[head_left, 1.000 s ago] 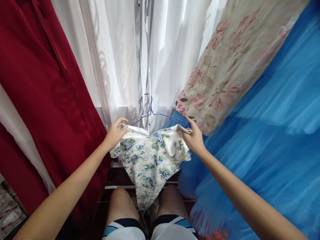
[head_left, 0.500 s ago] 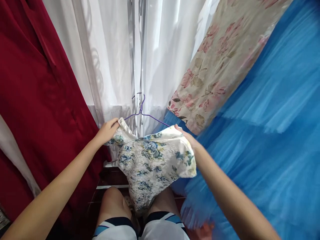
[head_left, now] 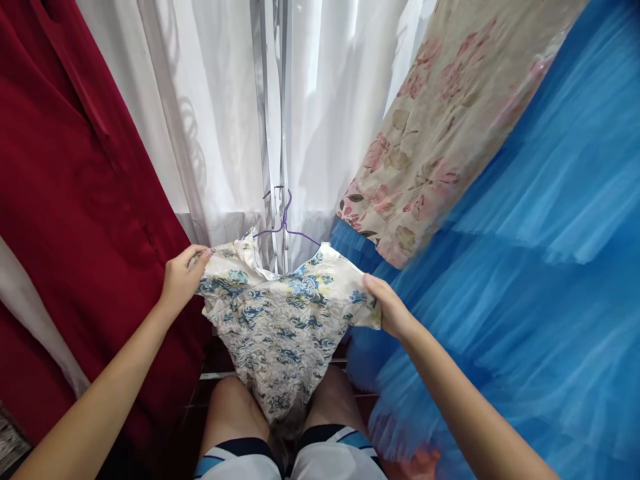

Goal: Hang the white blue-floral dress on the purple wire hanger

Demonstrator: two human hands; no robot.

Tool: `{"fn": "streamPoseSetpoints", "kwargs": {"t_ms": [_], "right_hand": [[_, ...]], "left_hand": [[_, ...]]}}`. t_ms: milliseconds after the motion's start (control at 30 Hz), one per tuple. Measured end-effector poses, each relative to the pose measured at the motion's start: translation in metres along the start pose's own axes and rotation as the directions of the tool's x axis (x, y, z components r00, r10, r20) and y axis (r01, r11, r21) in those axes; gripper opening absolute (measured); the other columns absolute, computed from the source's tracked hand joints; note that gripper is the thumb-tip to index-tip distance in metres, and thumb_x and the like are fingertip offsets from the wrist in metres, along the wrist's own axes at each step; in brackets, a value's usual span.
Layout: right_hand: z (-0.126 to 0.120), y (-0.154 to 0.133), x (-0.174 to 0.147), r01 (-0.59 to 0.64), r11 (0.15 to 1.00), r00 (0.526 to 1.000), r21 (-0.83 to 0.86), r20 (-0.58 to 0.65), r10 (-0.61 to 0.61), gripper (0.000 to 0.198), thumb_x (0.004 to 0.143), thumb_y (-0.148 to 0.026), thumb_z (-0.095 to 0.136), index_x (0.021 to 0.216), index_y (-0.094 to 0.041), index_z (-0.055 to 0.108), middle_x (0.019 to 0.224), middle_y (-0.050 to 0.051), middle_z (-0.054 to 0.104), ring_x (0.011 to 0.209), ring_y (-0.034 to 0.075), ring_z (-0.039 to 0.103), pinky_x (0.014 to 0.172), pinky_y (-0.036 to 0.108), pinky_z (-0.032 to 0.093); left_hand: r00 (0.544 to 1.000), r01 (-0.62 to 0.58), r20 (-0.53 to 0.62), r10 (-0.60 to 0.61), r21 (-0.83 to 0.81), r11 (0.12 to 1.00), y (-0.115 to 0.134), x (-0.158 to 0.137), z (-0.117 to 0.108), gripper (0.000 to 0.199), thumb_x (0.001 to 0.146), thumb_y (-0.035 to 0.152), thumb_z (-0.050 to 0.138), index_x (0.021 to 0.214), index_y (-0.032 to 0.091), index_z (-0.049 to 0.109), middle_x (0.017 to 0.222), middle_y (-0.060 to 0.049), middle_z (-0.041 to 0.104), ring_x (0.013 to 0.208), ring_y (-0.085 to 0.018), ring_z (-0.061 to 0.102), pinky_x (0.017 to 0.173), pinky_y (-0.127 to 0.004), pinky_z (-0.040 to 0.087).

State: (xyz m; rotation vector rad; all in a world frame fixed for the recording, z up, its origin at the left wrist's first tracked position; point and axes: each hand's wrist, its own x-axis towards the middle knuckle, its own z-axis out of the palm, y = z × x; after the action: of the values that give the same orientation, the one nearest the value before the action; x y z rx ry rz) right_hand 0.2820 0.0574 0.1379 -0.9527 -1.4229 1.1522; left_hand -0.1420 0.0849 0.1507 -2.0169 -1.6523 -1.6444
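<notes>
A white short-sleeved blouse (head_left: 285, 327) with blue and yellow flower print hangs spread in front of me, above my knees. Inside its shoulders sits a purple wire hanger (head_left: 285, 225), whose hook and upper arms show in the neckline. My left hand (head_left: 183, 277) pinches the blouse at the left shoulder and sleeve. At the other side, my right hand (head_left: 390, 303) grips the sleeve edge, thumb on top. The cloth is stretched between both hands. The hanger's lower part is hidden by the fabric.
A red curtain (head_left: 100, 200) hangs at the left and white curtains (head_left: 215, 133) stand behind, with a narrow metal post (head_left: 273, 120) between them. At the right hang a beige flowered cloth (head_left: 415, 140) and a tiered blue tulle garment (head_left: 525, 300).
My hands have moved apart and outward to the sleeves. The blouse's shoulders now cover more of the hanger, and its front is spread wider and straighter.
</notes>
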Motion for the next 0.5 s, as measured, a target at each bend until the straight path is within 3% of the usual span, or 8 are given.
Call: {"fn": "streamPoseSetpoints", "kwargs": {"t_ms": [67, 133, 233, 333, 400, 433, 500], "right_hand": [[0.008, -0.008, -0.012, -0.038, 0.994, 0.999, 0.104, -0.017, 0.04, 0.052, 0.078, -0.059, 0.069, 0.11, -0.018, 0.07, 0.092, 0.008, 0.077, 0.082, 0.029, 0.072, 0.067, 0.035, 0.057], [0.019, -0.016, -0.021, -0.022, 0.983, 0.993, 0.181, -0.109, 0.042, 0.048, 0.08, -0.058, 0.068, 0.108, -0.018, 0.071, 0.088, 0.008, 0.077, 0.078, 0.029, 0.073, 0.064, 0.036, 0.057], [0.035, -0.018, -0.038, 0.035, 0.966, 0.942, 0.256, -0.331, 0.053, 0.047, 0.086, -0.059, 0.06, 0.102, -0.016, 0.072, 0.083, 0.01, 0.076, 0.076, 0.031, 0.073, 0.066, 0.039, 0.059], [0.048, -0.006, -0.078, 0.163, 0.97, 0.853, 0.181, -0.52, -0.046, 0.045, 0.089, -0.057, 0.057, 0.104, -0.018, 0.073, 0.089, 0.01, 0.076, 0.084, 0.031, 0.072, 0.072, 0.04, 0.059], [0.06, 0.003, -0.114, 0.286, 0.957, 0.865, 0.039, -0.441, -0.24, 0.047, 0.088, -0.059, 0.058, 0.108, -0.02, 0.074, 0.1, 0.01, 0.076, 0.094, 0.033, 0.07, 0.08, 0.039, 0.058], [0.067, 0.005, -0.131, 0.35, 0.937, 0.893, -0.02, -0.296, -0.34, 0.05, 0.085, -0.062, 0.06, 0.11, -0.02, 0.074, 0.105, 0.011, 0.075, 0.099, 0.035, 0.069, 0.084, 0.04, 0.057], [0.081, 0.004, -0.159, 0.464, 0.884, 0.886, -0.045, 0.032, -0.463, 0.059, 0.078, -0.066, 0.065, 0.117, -0.022, 0.072, 0.115, 0.013, 0.072, 0.109, 0.036, 0.065, 0.092, 0.041, 0.054]], "left_hand": [[0.99, -0.019, -0.137, 0.016, -0.019, 1.0, 0.011, 0.008, -0.003, 0.03, 0.089, 0.041, 0.056, 0.103, 0.017, 0.068, 0.096, -0.002, 0.068, 0.084, -0.017, 0.061, 0.075, -0.024, 0.045], [0.99, -0.035, -0.138, 0.028, -0.044, 0.998, 0.029, 0.027, -0.006, 0.029, 0.087, 0.038, 0.059, 0.104, 0.017, 0.069, 0.102, -0.004, 0.069, 0.093, -0.019, 0.062, 0.083, -0.026, 0.046], [0.991, -0.096, 0.088, 0.101, -0.067, 0.993, 0.058, 0.057, -0.008, 0.03, 0.082, 0.034, 0.065, 0.106, 0.017, 0.069, 0.107, -0.005, 0.07, 0.099, -0.022, 0.063, 0.09, -0.03, 0.046], [0.933, -0.281, 0.228, 0.278, -0.02, 0.959, 0.075, 0.065, 0.001, 0.029, 0.085, 0.034, 0.064, 0.109, 0.019, 0.069, 0.11, -0.006, 0.068, 0.105, -0.024, 0.06, 0.097, -0.037, 0.043], [0.91, -0.361, 0.213, 0.355, -0.014, 0.933, 0.075, 0.051, 0.015, 0.021, 0.088, 0.034, 0.061, 0.099, 0.018, 0.07, 0.099, -0.007, 0.068, 0.103, -0.025, 0.059, 0.099, -0.041, 0.042], [0.912, -0.365, 0.189, 0.365, -0.036, 0.93, 0.073, 0.04, 0.023, 0.02, 0.091, 0.034, 0.059, 0.094, 0.017, 0.07, 0.094, -0.007, 0.068, 0.099, -0.025, 0.06, 0.097, -0.042, 0.043], [0.929, -0.331, 0.133, 0.344, -0.111, 0.937, 0.068, 0.016, 0.038, 0.022, 0.094, 0.034, 0.056, 0.095, 0.015, 0.068, 0.093, -0.007, 0.067, 0.094, -0.022, 0.062, 0.09, -0.042, 0.048]]}}
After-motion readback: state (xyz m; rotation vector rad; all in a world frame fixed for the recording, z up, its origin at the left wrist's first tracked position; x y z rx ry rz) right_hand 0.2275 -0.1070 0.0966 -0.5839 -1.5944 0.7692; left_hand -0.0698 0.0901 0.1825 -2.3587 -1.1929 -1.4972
